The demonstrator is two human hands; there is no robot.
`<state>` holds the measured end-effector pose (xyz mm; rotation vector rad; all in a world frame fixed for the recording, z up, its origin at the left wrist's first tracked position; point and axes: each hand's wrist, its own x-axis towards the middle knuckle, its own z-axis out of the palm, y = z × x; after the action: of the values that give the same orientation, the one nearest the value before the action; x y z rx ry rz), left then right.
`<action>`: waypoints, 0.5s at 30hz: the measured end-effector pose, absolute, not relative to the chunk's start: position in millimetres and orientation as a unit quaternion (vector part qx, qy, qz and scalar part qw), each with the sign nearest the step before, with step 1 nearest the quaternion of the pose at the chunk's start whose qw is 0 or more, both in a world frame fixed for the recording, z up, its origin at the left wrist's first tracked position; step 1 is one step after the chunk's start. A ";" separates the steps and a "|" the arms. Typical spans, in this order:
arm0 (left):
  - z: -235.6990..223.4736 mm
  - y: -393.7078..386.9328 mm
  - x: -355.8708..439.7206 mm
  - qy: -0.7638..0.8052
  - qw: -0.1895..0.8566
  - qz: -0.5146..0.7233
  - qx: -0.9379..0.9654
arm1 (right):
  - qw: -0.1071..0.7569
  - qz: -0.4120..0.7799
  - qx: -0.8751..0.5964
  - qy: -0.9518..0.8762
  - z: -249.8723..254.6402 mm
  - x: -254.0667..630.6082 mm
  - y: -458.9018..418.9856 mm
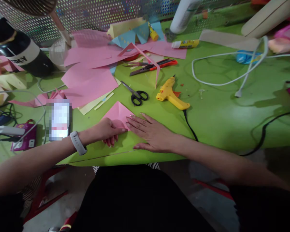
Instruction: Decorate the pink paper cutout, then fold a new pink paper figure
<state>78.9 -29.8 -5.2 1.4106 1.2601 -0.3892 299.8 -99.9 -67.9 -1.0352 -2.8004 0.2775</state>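
Pink paper [118, 111] lies on the green table [219, 116], right hand [151, 132] flat with fingers outstretched on its right side; left hand [106, 129] curls at its near edge, pinch unclear; best align edges before pressing.

Pale light spreads across the green tabletop [215, 122], throwing soft shadows near the black cord [264, 129] at right, while the floor [178, 183] below sinks into gloom. The pink paper [117, 111] looks fairly clear. The smartphone [60, 119] glows white (all coarse blocks, no reading that), the black bottle [24, 48] leans at the stretched edge, and the fan [31, 5] looks soft.
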 end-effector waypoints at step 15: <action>-0.5 -42.6 -29.7 0.650 0.514 -0.120 0.547 | 0.072 0.085 -0.341 -0.933 -70.9 300.7 -102.0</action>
<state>-29.7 -42.6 -0.5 1.3147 1.5615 -0.2884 300.7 -102.0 -70.9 -1.0255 -2.8059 0.2554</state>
